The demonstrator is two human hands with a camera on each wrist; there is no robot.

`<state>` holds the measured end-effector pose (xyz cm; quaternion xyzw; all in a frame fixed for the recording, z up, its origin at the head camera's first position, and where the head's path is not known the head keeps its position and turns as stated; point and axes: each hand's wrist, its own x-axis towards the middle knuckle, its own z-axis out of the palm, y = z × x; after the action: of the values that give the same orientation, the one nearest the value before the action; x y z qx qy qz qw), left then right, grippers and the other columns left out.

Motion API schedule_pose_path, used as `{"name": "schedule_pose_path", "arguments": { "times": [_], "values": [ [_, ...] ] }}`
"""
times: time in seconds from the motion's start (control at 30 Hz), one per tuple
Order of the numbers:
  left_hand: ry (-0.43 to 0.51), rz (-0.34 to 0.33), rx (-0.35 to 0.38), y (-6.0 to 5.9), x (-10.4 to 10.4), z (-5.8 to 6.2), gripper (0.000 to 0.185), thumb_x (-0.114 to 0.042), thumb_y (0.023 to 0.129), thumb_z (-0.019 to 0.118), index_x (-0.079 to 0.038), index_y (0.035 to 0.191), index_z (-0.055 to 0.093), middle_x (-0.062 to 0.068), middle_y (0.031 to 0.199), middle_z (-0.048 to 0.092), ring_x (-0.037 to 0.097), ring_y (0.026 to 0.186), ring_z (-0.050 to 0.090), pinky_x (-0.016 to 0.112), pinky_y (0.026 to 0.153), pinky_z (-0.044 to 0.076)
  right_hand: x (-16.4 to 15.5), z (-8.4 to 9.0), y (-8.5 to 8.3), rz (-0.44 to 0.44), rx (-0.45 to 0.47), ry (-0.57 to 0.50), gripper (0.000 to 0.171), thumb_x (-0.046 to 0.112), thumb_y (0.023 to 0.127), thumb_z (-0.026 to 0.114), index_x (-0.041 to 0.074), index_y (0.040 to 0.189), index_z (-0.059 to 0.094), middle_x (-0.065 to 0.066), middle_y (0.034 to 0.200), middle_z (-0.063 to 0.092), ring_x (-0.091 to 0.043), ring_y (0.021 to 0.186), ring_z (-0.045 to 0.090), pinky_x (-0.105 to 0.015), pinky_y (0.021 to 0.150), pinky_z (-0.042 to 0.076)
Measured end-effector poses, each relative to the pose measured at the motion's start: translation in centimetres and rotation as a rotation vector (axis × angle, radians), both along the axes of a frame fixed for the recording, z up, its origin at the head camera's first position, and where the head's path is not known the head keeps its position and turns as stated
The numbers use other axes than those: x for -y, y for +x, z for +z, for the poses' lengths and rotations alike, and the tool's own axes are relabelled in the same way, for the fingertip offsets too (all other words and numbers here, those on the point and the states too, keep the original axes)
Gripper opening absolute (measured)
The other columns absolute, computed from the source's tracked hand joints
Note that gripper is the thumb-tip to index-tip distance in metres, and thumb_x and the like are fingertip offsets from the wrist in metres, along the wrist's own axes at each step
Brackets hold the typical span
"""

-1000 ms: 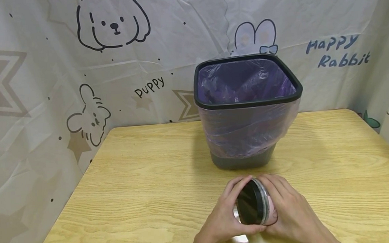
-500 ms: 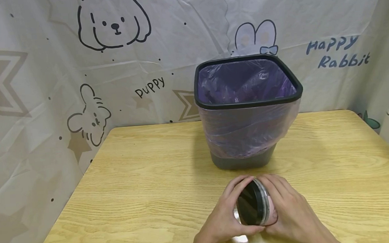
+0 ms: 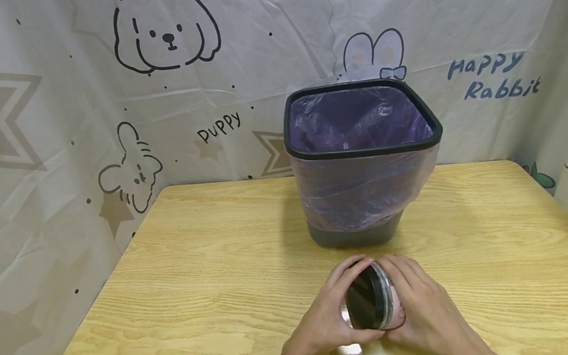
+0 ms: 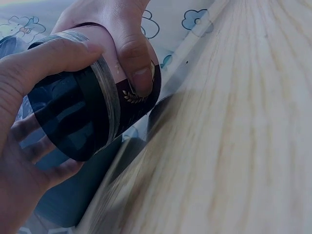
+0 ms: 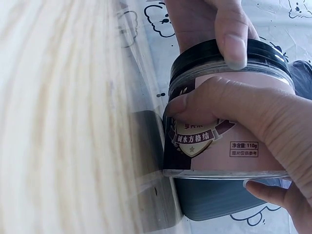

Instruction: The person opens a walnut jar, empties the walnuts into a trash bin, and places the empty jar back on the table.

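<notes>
A clear plastic jar [image 3: 396,308] with a black lid [image 3: 364,298] and a pink and dark label lies tipped on its side between both hands, just above or on the table. The left hand [image 3: 325,312] grips the lid, fingers over the far edge and thumb along the near one. Around the jar's body the right hand [image 3: 424,305] is wrapped. In the right wrist view the label [image 5: 243,122] shows a shield emblem and printed characters, and the right thumb presses across it. The left wrist view shows the lid [image 4: 73,112] within the left hand's curved fingers.
A grey bin [image 3: 357,235] with a black rim [image 3: 361,153] and a purple plastic liner [image 3: 364,188] stands just beyond the hands. Wood-grain table [image 3: 196,271] extends on both sides. A printed cloth [image 3: 235,49] hangs behind and at the sides.
</notes>
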<state>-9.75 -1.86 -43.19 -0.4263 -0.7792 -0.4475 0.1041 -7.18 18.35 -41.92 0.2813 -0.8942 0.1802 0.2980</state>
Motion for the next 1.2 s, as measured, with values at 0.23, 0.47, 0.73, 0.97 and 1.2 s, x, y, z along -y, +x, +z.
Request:
{"name": "schedule_pose_path", "arguments": {
  "times": [0.23, 0.47, 0.73, 0.97, 1.2],
  "values": [
    [-0.019, -0.018, 0.000, -0.09, -0.01, -0.06, 0.110, -0.023, 0.060, 0.091, -0.018, 0.150, 0.029, 0.008, 0.152, 0.028, 0.023, 0.137, 0.035, 0.041, 0.107, 0.038, 0.07, 0.10, -0.10, 0.017, -0.020, -0.020, 0.105, 0.037, 0.035, 0.086, -0.001, 0.128, 0.054, -0.009, 0.122, 0.057, -0.027, 0.112, 0.052, -0.017, 0.108, 0.024],
    [-0.008, -0.017, 0.032, -0.08, 0.03, -0.03, 0.106, -0.021, 0.062, 0.091, -0.020, 0.149, 0.032, 0.008, 0.153, 0.029, 0.021, 0.136, 0.037, 0.040, 0.107, 0.038, 0.07, 0.03, -0.22, 0.020, -0.026, -0.014, 0.101, 0.032, 0.036, 0.082, 0.000, 0.127, 0.054, -0.009, 0.122, 0.057, -0.027, 0.112, 0.053, -0.019, 0.108, 0.026],
    [-0.002, 0.002, 0.096, 0.03, 0.00, 0.09, 0.104, -0.024, 0.062, 0.092, -0.023, 0.149, 0.034, 0.003, 0.152, 0.031, 0.020, 0.135, 0.038, 0.041, 0.107, 0.039, 0.05, 0.01, -0.19, 0.015, -0.006, 0.003, 0.101, 0.035, 0.036, 0.084, 0.000, 0.126, 0.054, -0.008, 0.122, 0.057, -0.026, 0.113, 0.052, -0.023, 0.106, 0.031],
    [0.013, -0.023, 0.006, -0.08, -0.06, -0.05, 0.104, -0.020, 0.061, 0.091, -0.016, 0.148, 0.034, 0.009, 0.152, 0.031, 0.022, 0.135, 0.039, 0.039, 0.107, 0.039, 0.04, -0.10, -0.06, 0.011, -0.025, -0.015, 0.101, 0.032, 0.034, 0.082, 0.000, 0.126, 0.055, -0.009, 0.123, 0.057, -0.028, 0.112, 0.053, -0.018, 0.106, 0.027],
    [0.015, 0.003, 0.115, 0.13, -0.12, 0.09, 0.104, -0.026, 0.064, 0.091, -0.021, 0.150, 0.033, -0.002, 0.151, 0.031, 0.017, 0.135, 0.036, 0.038, 0.108, 0.038, 0.04, -0.07, -0.02, 0.010, -0.004, 0.003, 0.102, 0.040, 0.040, 0.085, 0.000, 0.128, 0.054, -0.008, 0.125, 0.056, -0.026, 0.115, 0.051, -0.020, 0.108, 0.027]
  ]
}}
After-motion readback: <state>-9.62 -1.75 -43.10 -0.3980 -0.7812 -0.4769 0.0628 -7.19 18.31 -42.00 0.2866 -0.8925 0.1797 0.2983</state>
